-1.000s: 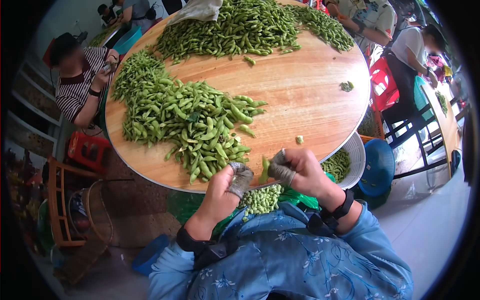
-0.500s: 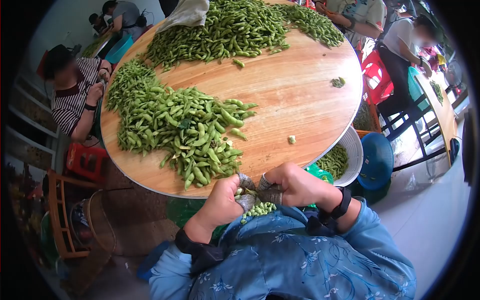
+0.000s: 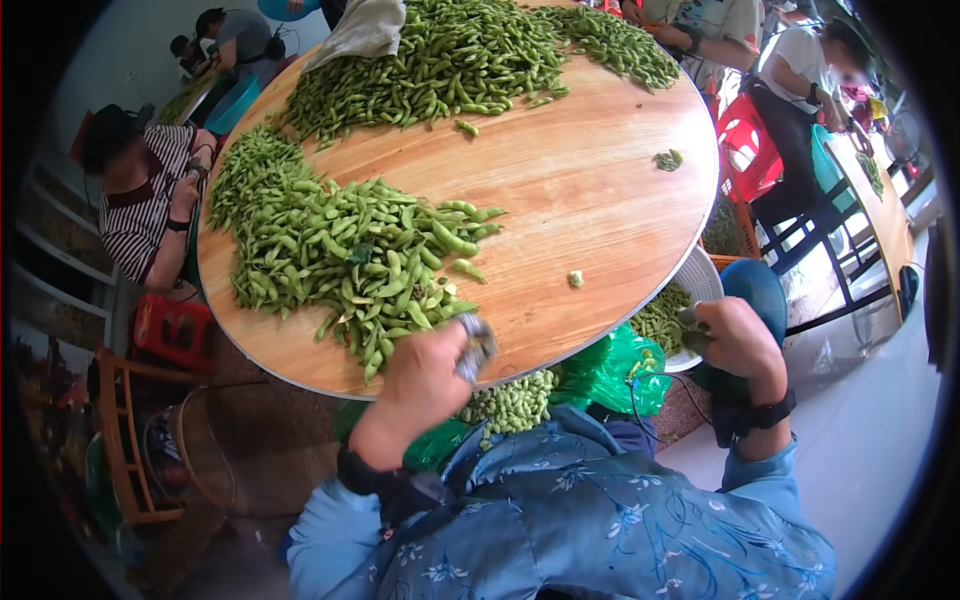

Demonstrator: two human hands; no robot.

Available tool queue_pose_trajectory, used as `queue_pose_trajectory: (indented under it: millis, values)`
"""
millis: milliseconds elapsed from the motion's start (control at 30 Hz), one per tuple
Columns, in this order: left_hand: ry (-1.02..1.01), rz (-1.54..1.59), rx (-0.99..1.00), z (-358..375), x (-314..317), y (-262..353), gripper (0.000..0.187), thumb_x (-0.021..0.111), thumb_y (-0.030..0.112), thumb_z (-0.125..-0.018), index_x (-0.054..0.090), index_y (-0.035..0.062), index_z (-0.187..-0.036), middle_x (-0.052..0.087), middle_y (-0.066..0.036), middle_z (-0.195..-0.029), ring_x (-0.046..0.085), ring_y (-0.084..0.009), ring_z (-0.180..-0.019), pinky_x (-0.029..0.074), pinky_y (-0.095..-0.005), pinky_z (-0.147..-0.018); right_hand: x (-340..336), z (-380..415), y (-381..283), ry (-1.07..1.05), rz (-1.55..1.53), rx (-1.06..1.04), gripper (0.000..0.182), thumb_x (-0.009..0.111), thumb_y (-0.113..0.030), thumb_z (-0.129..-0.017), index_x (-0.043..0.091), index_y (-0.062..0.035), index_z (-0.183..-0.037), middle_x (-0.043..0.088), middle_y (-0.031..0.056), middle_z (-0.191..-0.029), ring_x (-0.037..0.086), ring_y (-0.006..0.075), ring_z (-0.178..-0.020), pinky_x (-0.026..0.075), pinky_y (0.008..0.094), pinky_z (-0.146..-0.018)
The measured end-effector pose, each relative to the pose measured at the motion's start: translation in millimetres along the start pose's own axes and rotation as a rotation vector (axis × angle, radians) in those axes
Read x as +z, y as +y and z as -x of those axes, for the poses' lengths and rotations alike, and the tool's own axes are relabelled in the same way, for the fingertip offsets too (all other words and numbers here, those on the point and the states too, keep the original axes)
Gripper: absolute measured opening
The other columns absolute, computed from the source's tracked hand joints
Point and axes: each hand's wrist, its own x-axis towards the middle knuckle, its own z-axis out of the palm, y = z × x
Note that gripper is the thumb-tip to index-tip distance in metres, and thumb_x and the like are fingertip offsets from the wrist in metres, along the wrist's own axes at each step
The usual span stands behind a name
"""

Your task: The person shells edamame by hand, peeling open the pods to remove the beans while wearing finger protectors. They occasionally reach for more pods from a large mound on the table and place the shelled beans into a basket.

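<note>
My left hand (image 3: 420,375) is at the near table edge, beside the green soybean pods (image 3: 390,270). Grey wraps cover its fingertips. Its fingers are curled together and slightly blurred, so anything between them is hidden. Out to the right, my right hand (image 3: 742,340) hangs over the rim of a white basket (image 3: 703,280) with pods or husks (image 3: 662,318) in it. Its wrapped thumb and forefinger are apart, with nothing visible between them. Below the table edge, shelled pale green beans (image 3: 512,402) lie in front of my lap.
A larger pod heap (image 3: 450,70) covers the far side of the round wooden table (image 3: 580,190), with a grey cloth (image 3: 355,35) on it. A green plastic bag (image 3: 615,370) hangs below the edge. A person in stripes (image 3: 155,190) sits left. Blue basin (image 3: 755,295) stands right.
My hands were together above the shelled beans and have parted. The left has shifted left to the pods' edge; the right has swung out to the basket, uncovering the beans and green bag.
</note>
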Motion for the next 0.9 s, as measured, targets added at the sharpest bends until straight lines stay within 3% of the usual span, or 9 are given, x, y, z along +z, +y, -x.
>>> queue_pose_trajectory:
  millis: [133,200,233,333,467,533,567,700,900]
  values:
    - [0.076,-0.352,-0.063,-46.9,-10.4,-8.1,0.02,0.062,0.014,-0.073,0.058,0.004,-0.09,0.057,-0.015,-0.064,0.057,-0.0306,-0.059,0.044,-0.0366,-0.055,-0.1,-6.1,-13.9,0.127,-0.179,0.09,0.015,0.064,-0.009,-0.07,0.059,0.0025,-0.078,0.057,0.019,-0.066,0.057,0.0306,-0.061,0.044,0.0324,-0.055]
    - [0.023,-0.544,0.008,-64.9,-3.3,-26.1,0.007,0.053,0.007,-0.071,0.055,0.0032,-0.076,0.057,-0.017,-0.064,0.057,-0.0343,-0.062,0.043,-0.0438,-0.056,9.2,-14.4,-34.8,0.244,-0.606,0.029,0.009,0.063,-0.002,-0.072,0.058,0.0055,-0.075,0.059,0.016,-0.067,0.059,0.0187,-0.064,0.045,0.0283,-0.058]
    - [0.041,-0.542,0.011,-70.7,0.8,-31.6,0.004,0.051,0.005,-0.07,0.053,0.0023,-0.072,0.057,-0.017,-0.063,0.057,-0.0339,-0.063,0.044,-0.0428,-0.057,23.3,-20.3,-34.7,0.257,-0.725,-0.028,0.009,0.062,-0.001,-0.073,0.059,0.0057,-0.078,0.06,0.0144,-0.069,0.058,0.0122,-0.07,0.046,0.0277,-0.061]
    - [-0.005,-0.595,0.04,-81.9,3.1,-39.9,0.013,0.057,0.015,-0.073,0.057,0.0038,-0.081,0.056,-0.019,-0.066,0.056,-0.0357,-0.067,0.042,-0.0435,-0.059,33.8,-33.3,-46.5,0.302,-0.743,-0.138,0.014,0.063,0.0,-0.072,0.059,0.0058,-0.084,0.06,0.0158,-0.07,0.059,0.0132,-0.07,0.046,0.0272,-0.061]
    - [-0.022,-0.572,-0.051,-74.9,6.6,-34.2,0.01,0.053,0.009,-0.077,0.056,0.0027,-0.084,0.058,-0.014,-0.066,0.057,-0.0282,-0.061,0.043,-0.0376,-0.055,28.4,-43.8,-61.8,0.272,-0.613,-0.096,0.017,0.062,-0.002,-0.075,0.059,0.0056,-0.091,0.062,0.0133,-0.077,0.059,0.0123,-0.075,0.047,0.0258,-0.065]
    - [-0.037,0.507,-0.083,-63.3,8.6,-24.9,0.012,0.045,0.003,-0.081,0.055,0.0021,-0.087,0.057,-0.004,-0.068,0.053,-0.0138,-0.054,0.04,-0.0257,-0.049,35.4,-48.0,-73.2,0.174,-1.135,-0.107,0.024,0.059,-0.005,-0.08,0.056,0.0049,-0.102,0.062,0.0099,-0.089,0.057,0.012,-0.082,0.047,0.0249,-0.07]
    - [-0.078,0.866,-0.295,-51.6,6.9,-7.8,0.015,0.042,-0.002,-0.081,0.054,0.0025,-0.089,0.052,0.002,-0.071,0.044,-0.0045,-0.054,0.032,-0.0164,-0.046,37.9,-49.8,-76.7,0.084,-1.201,-0.149,0.031,0.056,-0.008,-0.083,0.051,0.0054,-0.11,0.059,0.0079,-0.099,0.055,0.0119,-0.087,0.046,0.0246,-0.075]
    - [-0.231,1.21,-0.364,-25.5,4.6,-2.0,0.007,0.05,0.001,-0.08,0.054,0.0009,-0.085,0.051,-0.002,-0.066,0.043,-0.0062,-0.051,0.03,-0.0166,-0.043,38.7,-59.5,-100.1,-0.188,-1.482,-0.226,0.03,0.056,-0.007,-0.082,0.05,0.0061,-0.109,0.057,0.0064,-0.1,0.052,0.0096,-0.09,0.041,0.0238,-0.081]
    - [-0.245,1.198,-0.356,-14.8,-1.7,1.1,0.003,0.053,0.004,-0.081,0.055,0.0018,-0.082,0.051,0.001,-0.064,0.044,-0.0043,-0.052,0.032,-0.0164,-0.045,47.1,-65.1,-106.0,-0.335,-1.534,-0.27,0.017,0.056,-0.01,-0.081,0.052,0.0004,-0.094,0.057,0.0008,-0.085,0.052,0.0068,-0.078,0.042,0.021,-0.068]
